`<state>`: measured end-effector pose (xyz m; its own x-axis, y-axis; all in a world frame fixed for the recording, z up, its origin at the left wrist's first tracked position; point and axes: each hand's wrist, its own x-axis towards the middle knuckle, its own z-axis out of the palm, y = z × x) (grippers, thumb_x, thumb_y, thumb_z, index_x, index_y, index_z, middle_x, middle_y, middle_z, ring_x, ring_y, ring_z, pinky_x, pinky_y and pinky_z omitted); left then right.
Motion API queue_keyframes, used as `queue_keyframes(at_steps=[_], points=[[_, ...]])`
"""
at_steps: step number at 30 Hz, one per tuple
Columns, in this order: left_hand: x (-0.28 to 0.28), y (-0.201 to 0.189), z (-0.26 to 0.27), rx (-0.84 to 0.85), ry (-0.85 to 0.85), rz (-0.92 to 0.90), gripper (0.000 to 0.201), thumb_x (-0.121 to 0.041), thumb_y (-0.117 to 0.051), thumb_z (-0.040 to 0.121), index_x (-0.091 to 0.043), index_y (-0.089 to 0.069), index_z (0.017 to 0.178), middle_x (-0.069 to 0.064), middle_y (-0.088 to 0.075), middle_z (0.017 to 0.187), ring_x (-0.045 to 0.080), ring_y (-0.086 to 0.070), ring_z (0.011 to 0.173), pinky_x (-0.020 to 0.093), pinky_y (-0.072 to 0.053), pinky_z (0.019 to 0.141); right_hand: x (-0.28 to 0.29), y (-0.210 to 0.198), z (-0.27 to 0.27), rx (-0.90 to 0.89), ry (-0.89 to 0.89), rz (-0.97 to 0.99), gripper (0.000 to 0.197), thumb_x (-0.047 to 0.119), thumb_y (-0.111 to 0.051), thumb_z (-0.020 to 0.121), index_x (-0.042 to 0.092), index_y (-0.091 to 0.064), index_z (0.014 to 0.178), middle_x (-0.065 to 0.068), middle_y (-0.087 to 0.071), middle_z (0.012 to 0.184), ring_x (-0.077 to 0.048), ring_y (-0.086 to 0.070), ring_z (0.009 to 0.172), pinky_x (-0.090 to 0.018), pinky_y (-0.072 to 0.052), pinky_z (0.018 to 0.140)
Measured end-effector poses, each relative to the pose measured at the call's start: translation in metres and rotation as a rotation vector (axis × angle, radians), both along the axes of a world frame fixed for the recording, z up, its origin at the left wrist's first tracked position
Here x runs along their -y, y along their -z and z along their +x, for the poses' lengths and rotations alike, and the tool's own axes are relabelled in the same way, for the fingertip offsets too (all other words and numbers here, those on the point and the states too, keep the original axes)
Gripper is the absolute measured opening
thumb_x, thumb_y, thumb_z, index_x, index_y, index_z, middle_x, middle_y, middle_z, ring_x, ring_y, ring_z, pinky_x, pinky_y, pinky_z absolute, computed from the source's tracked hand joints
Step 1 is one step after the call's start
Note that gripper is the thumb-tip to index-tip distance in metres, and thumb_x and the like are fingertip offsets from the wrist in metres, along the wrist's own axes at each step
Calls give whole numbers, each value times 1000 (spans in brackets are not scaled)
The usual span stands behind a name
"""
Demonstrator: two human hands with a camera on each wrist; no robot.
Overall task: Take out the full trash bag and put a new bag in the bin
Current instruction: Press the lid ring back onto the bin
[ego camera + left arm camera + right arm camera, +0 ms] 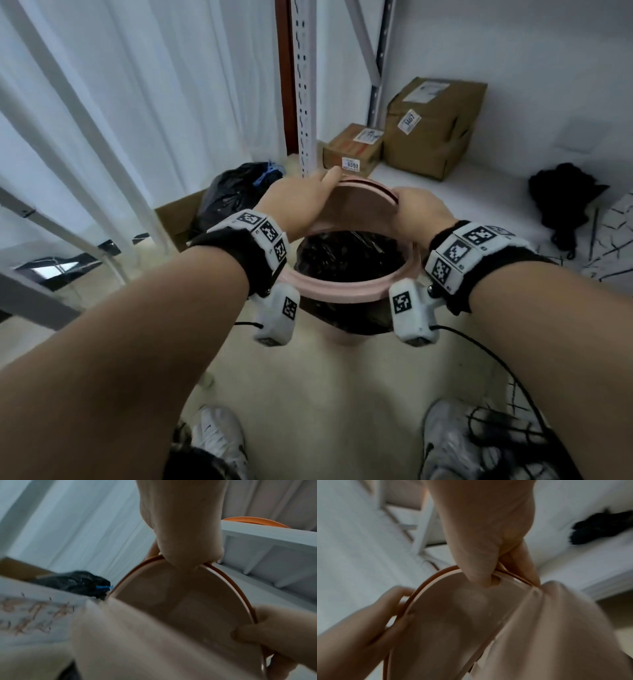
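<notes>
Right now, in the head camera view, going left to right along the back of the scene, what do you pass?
White curtain → tied black trash bag in an open cardboard box → white perforated shelf post → small brown cardboard box → large brown cardboard box → black cloth heap.

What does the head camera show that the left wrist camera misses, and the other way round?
Only the head view shows the black bag lining the pink bin, two cardboard boxes and the person's shoes. Only the left wrist view shows the underside of the lid and an orange rim on a shelf. Both show the left hand and right hand holding the lid, and the tied full bag.
</notes>
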<state>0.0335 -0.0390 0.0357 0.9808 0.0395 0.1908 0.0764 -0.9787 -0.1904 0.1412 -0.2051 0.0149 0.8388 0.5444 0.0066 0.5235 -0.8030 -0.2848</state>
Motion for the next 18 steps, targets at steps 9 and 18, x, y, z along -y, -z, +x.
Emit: queue_keyframes(at_steps=[9, 18], points=[[-28, 35, 33, -187, -105, -438, 56, -22, -53, 90, -5, -29, 138, 20, -63, 109, 33, -62, 94, 35, -45, 80, 24, 36, 19, 11, 5, 159, 60, 11, -46, 89, 23, -27, 145, -23, -57, 122, -40, -55, 109, -42, -43, 91], [-30, 85, 33, -196, -157, -551, 52, -9, -46, 91, -9, -29, 141, 23, -55, 124, 35, -57, 111, 39, -44, 94, 20, 71, 16, -136, -98, 144, 76, 11, -55, 86, 24, -16, 150, -19, -46, 136, -35, -49, 122, -37, -38, 101]])
